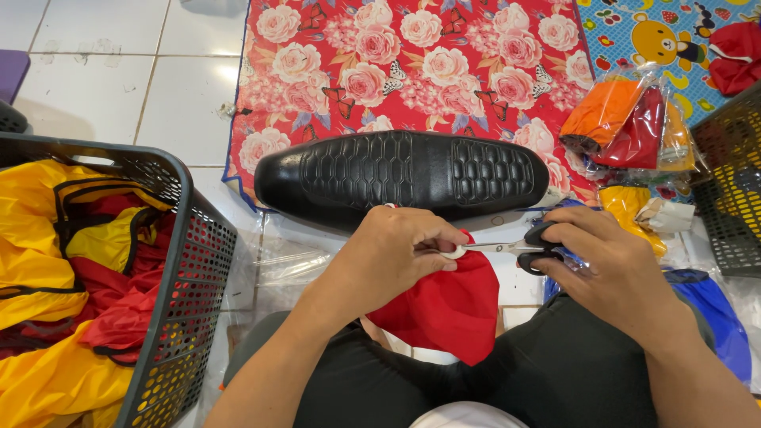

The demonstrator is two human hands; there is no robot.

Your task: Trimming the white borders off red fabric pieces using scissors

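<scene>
the person sits on the tiled floor (95,87), and in the lower middle of the frame the left hand (392,254) is closed, pinching a red cloth (448,309) and a bit of white trim at its top edge. the right hand (610,265) is closed through the black handles of a pair of scissors (515,249), whose blades point left and meet the trim just beside the left fingertips. the cloth hangs over the person's lap, below a black seat cover (400,176) lying across a red flowered mat (412,63). to my eye the risk is plain: the blades sit so close to the pinching fingers that a quick snip could nick them, or bite into the red cloth instead of the trim. a black basket (186,261) of yellow and red fabric stands at the left; bagged cloths (626,119) lie at the upper right.
</scene>
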